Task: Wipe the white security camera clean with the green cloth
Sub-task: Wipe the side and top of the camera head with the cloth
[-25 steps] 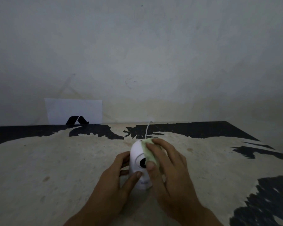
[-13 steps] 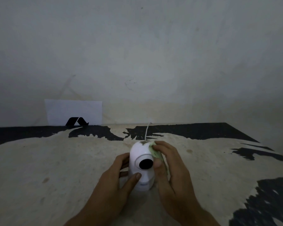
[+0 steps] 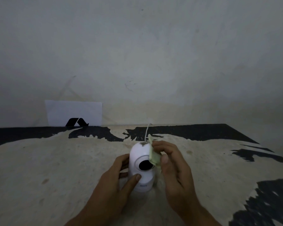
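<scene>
Worn tabletop (image 3: 55,168); camera (image 3: 141,167), cloth (image 3: 153,156) alongside.

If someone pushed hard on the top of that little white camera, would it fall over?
Probably it could tip: the white camera is tall with a rounded top on a narrow base, and the left hand steadies its lower body. It looks smooth, so likely slippery. The thin cord behind it might tug it. The green cloth in the right hand looks limp and would cushion little.

Dim room — stained grey wall (image 3: 137,54) behind a worn beige-and-black tabletop (image 3: 55,168).
</scene>
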`<state>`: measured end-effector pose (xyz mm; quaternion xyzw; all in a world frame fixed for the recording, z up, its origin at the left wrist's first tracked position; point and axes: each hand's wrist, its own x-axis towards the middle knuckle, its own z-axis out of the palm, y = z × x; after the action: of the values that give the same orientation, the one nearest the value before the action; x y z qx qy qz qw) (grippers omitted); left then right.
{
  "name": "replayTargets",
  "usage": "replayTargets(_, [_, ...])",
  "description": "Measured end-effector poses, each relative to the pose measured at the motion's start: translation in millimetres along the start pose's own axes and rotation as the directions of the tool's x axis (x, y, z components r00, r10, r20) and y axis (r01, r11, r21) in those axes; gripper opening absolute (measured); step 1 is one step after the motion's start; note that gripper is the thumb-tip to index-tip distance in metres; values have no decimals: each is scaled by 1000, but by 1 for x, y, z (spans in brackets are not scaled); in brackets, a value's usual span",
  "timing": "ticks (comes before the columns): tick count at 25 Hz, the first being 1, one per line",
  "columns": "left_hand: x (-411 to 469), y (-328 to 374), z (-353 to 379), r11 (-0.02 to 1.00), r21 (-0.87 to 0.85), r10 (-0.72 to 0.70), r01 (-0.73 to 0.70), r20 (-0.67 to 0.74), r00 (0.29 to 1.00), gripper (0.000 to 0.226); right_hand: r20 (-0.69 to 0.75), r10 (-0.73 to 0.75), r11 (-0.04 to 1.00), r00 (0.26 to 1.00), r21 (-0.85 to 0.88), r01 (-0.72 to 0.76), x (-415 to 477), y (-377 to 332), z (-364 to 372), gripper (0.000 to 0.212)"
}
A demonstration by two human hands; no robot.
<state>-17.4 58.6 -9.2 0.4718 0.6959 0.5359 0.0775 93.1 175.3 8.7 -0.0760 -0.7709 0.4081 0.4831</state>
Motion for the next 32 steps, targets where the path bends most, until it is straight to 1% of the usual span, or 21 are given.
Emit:
replayTargets(2, [0,0,0,1000,-8,3,-3,0,1000,40,7,46,997,999,59,-47,3,1,3,33])
replayTargets(4, [0,0,0,1000,-5,0,0,-1,1000,41,21,92,992,996,84,-94,5,2,4,35])
replayTargets(6, [1,0,0,1000,5,-13,13,2,1000,41,11,78,995,997,55,-78,3,4,4,42])
replayTargets(8, [1,0,0,1000,9,-16,16,2,1000,41,19,65,997,998,34,-65,0,5,6,55])
replayTargets(10, [1,0,0,1000,6,-25,25,-3,1000,43,27,108,994,994,34,-109,1,8,8,62])
replayTargets(13, [0,2,0,999,4,-33,33,-3,999,44,40,167,985,985,35,-169,3,11,5,66])
replayTargets(16, [2,2,1,1000,4,-31,31,-9,999,43,43,133,991,990,-13,-132,3,9,6,55])
replayTargets(18, [1,2,1,999,3,-33,33,-13,999,46,44,157,987,987,33,-158,5,9,8,47])
replayTargets(20, [1,2,0,1000,-6,-26,26,-7,1000,46,57,180,980,982,73,-184,7,9,7,53])
replayTargets(21, [1,2,0,1000,-9,-21,21,-2,1000,46,53,160,984,986,65,-164,7,9,5,56])
replayTargets(23, [1,2,0,1000,-6,-24,24,0,1000,45,47,125,992,991,18,-126,5,8,3,51])
replayTargets(25, [1,2,0,1000,-7,-31,31,1,1000,42,60,151,987,987,39,-154,5,7,4,44])
replayTargets(26, [0,3,0,1000,-7,-30,30,4,1000,41,78,187,979,979,69,-192,7,7,5,47])
replayTargets(28, [0,3,0,1000,-5,-27,27,12,1000,40,125,268,955,955,97,-281,9,7,4,66])
replayTargets(30, [0,2,0,1000,-8,-27,27,12,1000,40,127,273,953,954,96,-286,8,8,-1,78])
replayTargets(32, [1,2,0,999,-7,-34,34,10,999,41,133,273,958,953,55,-282,4,9,-4,83])
